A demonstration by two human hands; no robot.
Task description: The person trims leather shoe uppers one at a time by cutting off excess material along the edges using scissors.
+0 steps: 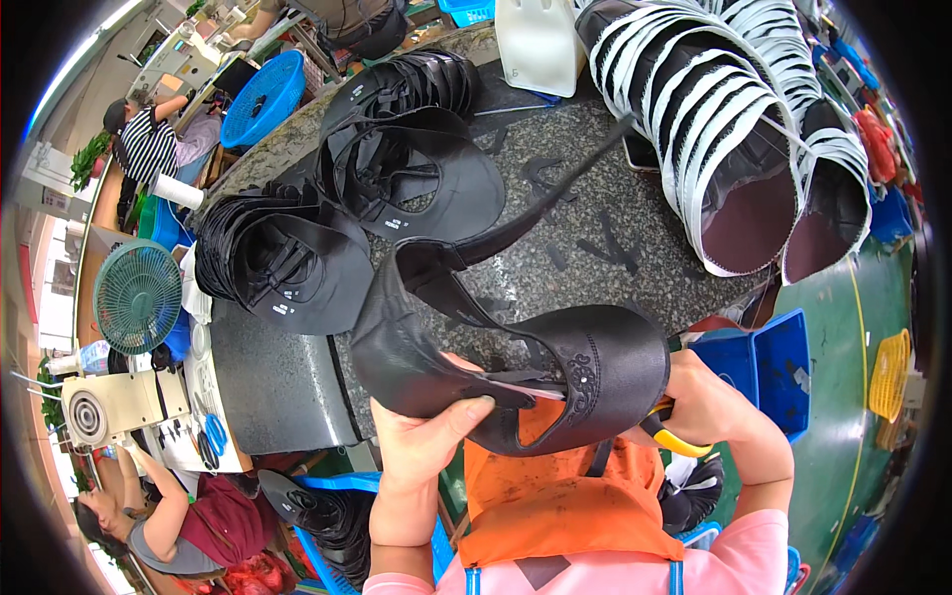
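My left hand (428, 436) pinches the near edge of a black leather shoe upper (516, 357), held above the edge of the dark granite worktable (585, 248). A long strap runs from the upper toward the far right. My right hand (709, 402) is partly hidden behind the upper's rounded toe part and grips a tool with yellow handles (674, 436); its working end is hidden. Silver blade tips show at the upper's edge near my left thumb.
Stacks of black uppers (327, 218) lie at the table's left and back. Rolled stacks of white-edged pieces (734, 129) stand at the right. Blue bins (764, 362) sit right of me, a green fan (137, 296) at left. Other people sit at left and lower left.
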